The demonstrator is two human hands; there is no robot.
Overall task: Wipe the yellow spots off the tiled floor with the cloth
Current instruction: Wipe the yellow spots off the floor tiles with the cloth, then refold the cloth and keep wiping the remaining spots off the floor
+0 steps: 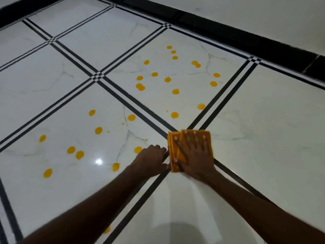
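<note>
A folded orange cloth [172,152] lies flat on the white tiled floor [255,131], over a crossing of black grout bands. My right hand [193,155] presses on it with fingers spread straight. My left hand [151,159] rests on the floor just left of the cloth, fingers curled at the cloth's left edge; whether it grips the edge is unclear. Several yellow spots [175,91] dot the tile beyond the cloth. More yellow spots [75,152] cover the tile to the left, one right by my left hand.
A black skirting band [246,37] runs along the white wall at the far side. Double black grout lines [98,76] divide the tiles. A bright light reflection [99,161] shows on the left tile.
</note>
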